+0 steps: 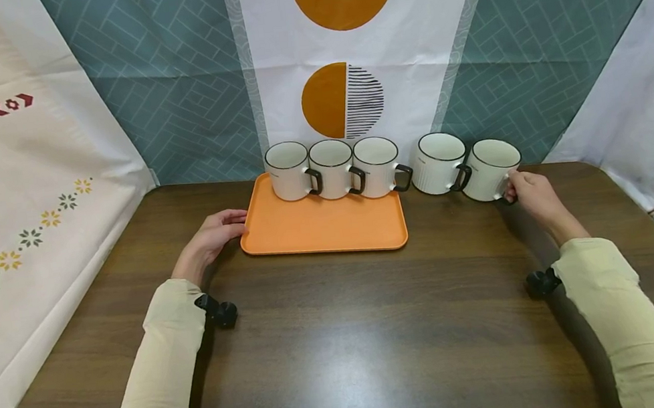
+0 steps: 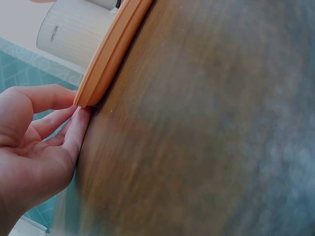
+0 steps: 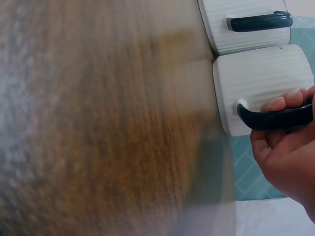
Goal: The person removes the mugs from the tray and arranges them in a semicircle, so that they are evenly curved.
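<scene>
An orange tray [image 1: 330,227] lies on the table, with three white, black-rimmed mugs in a row along its back edge: a left mug [image 1: 289,175], a middle mug [image 1: 332,171] and a right mug [image 1: 376,168]. My left hand [image 1: 212,238] pinches the tray's left rim, as the left wrist view shows fingertips above and below it. To the right of the tray, another white mug [image 1: 436,164] stands on the table. Beside it is the rightmost mug [image 1: 487,171], slightly tilted, its black handle [image 3: 275,119] held by my right hand [image 1: 535,197]. Those two mugs touch or nearly touch.
The brown wooden table [image 1: 344,350] stretches in front of the tray. Behind the mugs hangs a teal patterned cloth [image 1: 180,86] with a white panel [image 1: 405,40]. A cream embroidered cloth [image 1: 10,186] hangs at the left, a white one [image 1: 647,93] at the right.
</scene>
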A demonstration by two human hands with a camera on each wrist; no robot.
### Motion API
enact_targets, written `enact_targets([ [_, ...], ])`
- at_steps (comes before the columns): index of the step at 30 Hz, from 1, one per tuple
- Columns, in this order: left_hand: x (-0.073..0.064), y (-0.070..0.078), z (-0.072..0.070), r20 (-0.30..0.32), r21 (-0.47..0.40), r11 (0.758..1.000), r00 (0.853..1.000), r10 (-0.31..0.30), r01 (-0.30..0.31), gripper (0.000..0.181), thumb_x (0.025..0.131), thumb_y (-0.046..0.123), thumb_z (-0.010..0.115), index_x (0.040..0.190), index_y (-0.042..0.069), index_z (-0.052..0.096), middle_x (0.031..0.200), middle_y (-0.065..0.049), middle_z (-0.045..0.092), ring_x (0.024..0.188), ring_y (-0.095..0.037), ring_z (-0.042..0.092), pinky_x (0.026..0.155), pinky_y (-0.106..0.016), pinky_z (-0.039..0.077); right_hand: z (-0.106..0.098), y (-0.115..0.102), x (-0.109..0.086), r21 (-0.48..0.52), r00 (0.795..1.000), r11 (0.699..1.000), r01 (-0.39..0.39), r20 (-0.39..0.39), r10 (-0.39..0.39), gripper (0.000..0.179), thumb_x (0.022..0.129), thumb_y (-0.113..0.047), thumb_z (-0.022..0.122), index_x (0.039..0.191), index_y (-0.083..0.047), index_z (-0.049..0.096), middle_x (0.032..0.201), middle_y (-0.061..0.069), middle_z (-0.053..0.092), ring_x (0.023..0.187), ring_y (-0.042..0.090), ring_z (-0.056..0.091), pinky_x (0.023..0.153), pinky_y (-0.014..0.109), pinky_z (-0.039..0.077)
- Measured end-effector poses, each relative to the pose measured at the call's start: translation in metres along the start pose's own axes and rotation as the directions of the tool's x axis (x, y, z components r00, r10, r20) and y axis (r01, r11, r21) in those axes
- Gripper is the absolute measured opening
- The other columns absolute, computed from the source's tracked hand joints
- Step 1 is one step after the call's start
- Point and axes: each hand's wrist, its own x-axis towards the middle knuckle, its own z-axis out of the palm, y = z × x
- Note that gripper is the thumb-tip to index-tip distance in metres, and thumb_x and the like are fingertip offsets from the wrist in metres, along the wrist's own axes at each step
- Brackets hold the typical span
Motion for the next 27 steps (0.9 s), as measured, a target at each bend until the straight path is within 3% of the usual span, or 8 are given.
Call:
enact_targets([
  [20, 0.001, 0.0015, -0.0014, 0.001, -0.002, 1.0, 1.0, -0.002, 0.002, 0.05, 0.095, -0.002, 0.052, 0.141, -0.01, 0.034, 0.139, -0.026, 0.04, 0.121, -0.032, 0.043, 0.108, -0.042, 0.033, 0.0038, -0.0025, 0.0006, -0.016, 0.999, 1.0, 0.012, 0.04, -0.011, 0.049, 0.105, -0.036, 0.029, 0.086, 0.005, 0.048, 0.075, -0.001, 0.049, 0.071, 0.009, 0.048, 0.069, 0.026, 0.04],
  [27, 0.0, 0.0002, -0.0014, 0.0, -0.008, 1.0, 1.0, -0.006, 0.006, 0.049, 0.095, -0.001, 0.052, 0.141, -0.009, 0.035, 0.139, -0.026, 0.04, 0.121, -0.033, 0.043, 0.108, -0.042, 0.033, -0.0009, -0.0065, -0.0003, -0.154, 0.998, 0.988, 0.031, 0.065, -0.021, 0.055, 0.105, -0.038, 0.027, 0.093, 0.008, 0.055, 0.078, 0.002, 0.057, 0.077, 0.013, 0.049, 0.07, 0.025, 0.038],
])
